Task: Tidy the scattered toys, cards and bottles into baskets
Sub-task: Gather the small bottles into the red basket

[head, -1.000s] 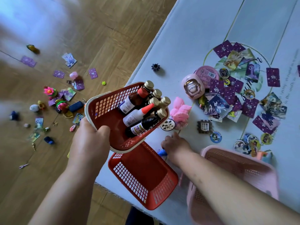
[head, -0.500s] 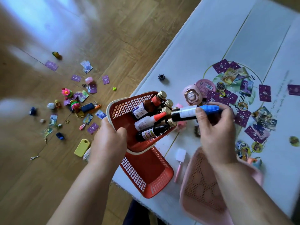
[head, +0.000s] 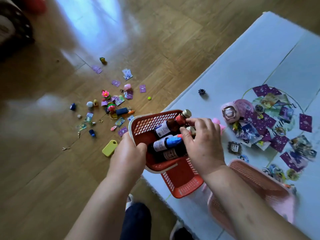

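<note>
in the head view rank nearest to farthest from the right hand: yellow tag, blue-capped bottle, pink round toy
1. blue-capped bottle, in the red basket, beside the right hand
2. pink round toy, on the table, to its right
3. yellow tag, on the floor, far left

Floor: brown wooden parquet floor point(head: 173, 40), with pale window glare across its upper left part.
Cover: pale blue-grey sheet point(head: 242, 63) at the right, crossed by thin yellow-green lines, its near edge frayed.
Corner: dark blurred object point(head: 15, 28) at the upper left, beside 1 blurred red shape point(head: 34, 4).
</note>
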{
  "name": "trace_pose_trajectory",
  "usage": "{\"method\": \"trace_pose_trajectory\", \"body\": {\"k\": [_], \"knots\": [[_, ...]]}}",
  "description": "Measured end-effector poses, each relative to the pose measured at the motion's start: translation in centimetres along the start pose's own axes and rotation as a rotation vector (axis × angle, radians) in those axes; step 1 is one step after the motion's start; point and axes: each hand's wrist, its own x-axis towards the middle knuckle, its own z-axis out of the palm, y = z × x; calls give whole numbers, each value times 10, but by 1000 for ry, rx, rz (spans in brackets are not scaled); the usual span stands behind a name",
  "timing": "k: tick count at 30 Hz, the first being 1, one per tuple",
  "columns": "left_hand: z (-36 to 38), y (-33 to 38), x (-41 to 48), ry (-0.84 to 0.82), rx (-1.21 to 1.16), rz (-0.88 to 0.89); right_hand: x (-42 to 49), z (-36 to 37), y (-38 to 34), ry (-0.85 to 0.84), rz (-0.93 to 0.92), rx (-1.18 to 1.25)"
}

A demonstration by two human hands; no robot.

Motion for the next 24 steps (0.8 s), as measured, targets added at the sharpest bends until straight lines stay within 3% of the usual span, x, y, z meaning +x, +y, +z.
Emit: {"method": "trace_pose_trajectory", "body": {"k": [6, 16, 24], "knots": [[-68, -60, 21, 21, -72, -42, -14, 37, -59, -167, 111, -62], [-242, -166, 70, 22, -21, -19, -52, 149, -225, -438, 400, 156], [-342, -205, 121, 74, -30, -69, -27, 220, -324, -476, 438, 248]]}}
